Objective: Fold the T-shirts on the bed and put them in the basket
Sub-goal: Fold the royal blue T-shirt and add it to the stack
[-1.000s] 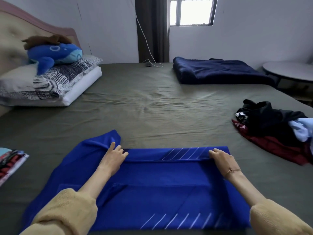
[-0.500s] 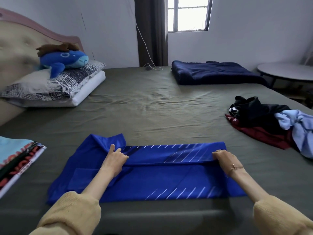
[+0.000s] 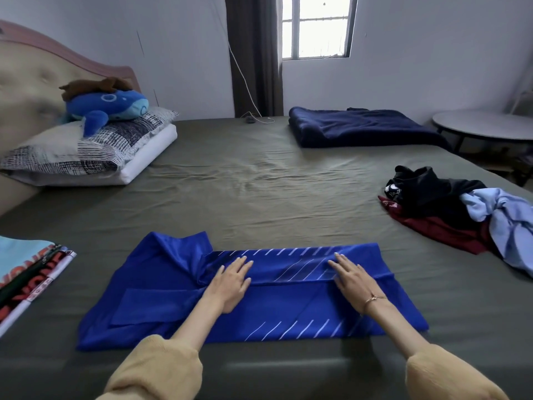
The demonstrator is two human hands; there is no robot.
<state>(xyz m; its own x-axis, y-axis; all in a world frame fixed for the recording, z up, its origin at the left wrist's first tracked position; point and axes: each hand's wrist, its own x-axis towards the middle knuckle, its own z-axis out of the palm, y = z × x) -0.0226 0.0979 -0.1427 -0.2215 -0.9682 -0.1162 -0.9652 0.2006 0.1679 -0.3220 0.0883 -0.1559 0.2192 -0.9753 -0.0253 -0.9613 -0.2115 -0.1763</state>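
Observation:
A bright blue T-shirt (image 3: 282,310) with thin white diagonal stripes lies folded across the near part of the olive-green bed (image 3: 259,180). One sleeve sticks out at its left. My left hand (image 3: 230,280) lies flat on the fold, left of the middle, fingers straight. On the right part of the fold my right hand (image 3: 353,280) presses flat too, a bracelet on its wrist. A heap of unfolded shirts (image 3: 450,209), black, dark red and light blue, lies at the bed's right edge. No basket is in view.
A stack of folded printed shirts (image 3: 27,272) sits at the left edge. Pillows (image 3: 86,151) with a blue plush whale (image 3: 106,106) lie by the headboard. A folded navy blanket (image 3: 357,127) is at the far side. A round table (image 3: 484,128) stands at the right.
Both hands let go of the shirt's far edge after bringing it toward me, and now lie flat on the fold. The camera has drawn back.

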